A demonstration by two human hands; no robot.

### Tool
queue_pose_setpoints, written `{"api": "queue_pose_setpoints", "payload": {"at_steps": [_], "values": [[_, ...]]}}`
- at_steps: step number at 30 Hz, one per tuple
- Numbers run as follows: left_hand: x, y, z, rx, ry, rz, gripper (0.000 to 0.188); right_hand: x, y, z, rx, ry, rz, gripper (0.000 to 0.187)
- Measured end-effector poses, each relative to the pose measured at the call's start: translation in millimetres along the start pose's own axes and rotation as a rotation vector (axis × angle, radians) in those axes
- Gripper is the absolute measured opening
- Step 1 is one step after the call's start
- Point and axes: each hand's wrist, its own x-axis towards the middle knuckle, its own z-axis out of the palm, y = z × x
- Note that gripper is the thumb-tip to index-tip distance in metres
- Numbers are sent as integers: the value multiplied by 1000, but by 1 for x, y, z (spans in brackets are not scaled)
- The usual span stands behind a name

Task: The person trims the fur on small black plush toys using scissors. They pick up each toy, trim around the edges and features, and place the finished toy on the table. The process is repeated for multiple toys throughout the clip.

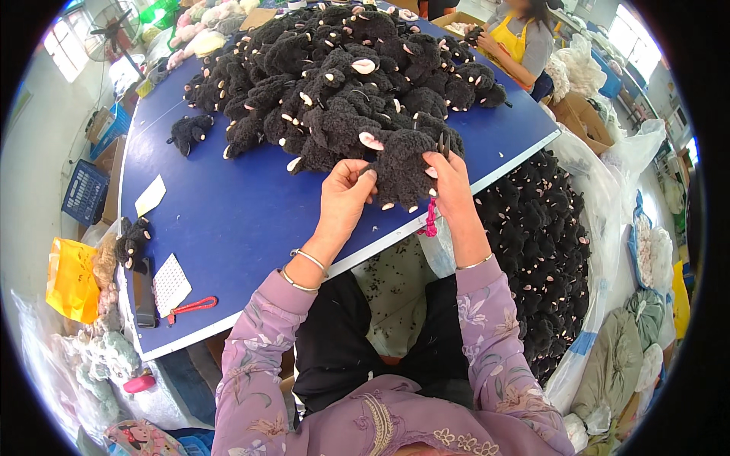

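Above the table's near edge I hold a fuzzy black plush toy (407,169) with a pink-lined ear and small pale tips. My left hand (347,191) pinches its left side between thumb and fingers. On the other side, my right hand (450,186) is closed around small dark thread snips (443,143), whose blades point up beside the plush. A bright pink cord (431,219) hangs below that hand. Just beyond rises a large heap of similar black plush toys (334,76) on the blue table (228,205).
A large clear plastic bag (604,220) full of black plush toys (536,251) stands right of my legs. On the table's left lie a white card (172,285), a red strap (194,308) and a single plush (190,133). A person in a yellow apron (511,45) works at the far right.
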Motion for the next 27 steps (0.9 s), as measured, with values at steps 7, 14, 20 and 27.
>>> {"api": "queue_pose_setpoints", "payload": {"at_steps": [7, 14, 20, 27], "values": [[-4, -3, 4, 70, -139, 137, 16, -2, -14, -12, 22, -187, 90, 14], [-6, -5, 3, 169, -192, 62, 18, -12, -39, -11, -320, -212, -70, 46], [-12, -3, 6, 177, -278, 101, 15, 0, -24, -22, -470, -134, -139, 24], [-19, 5, 8, 377, -347, 268, 31, 2, -24, -22, -31, -101, 0, 22]]}}
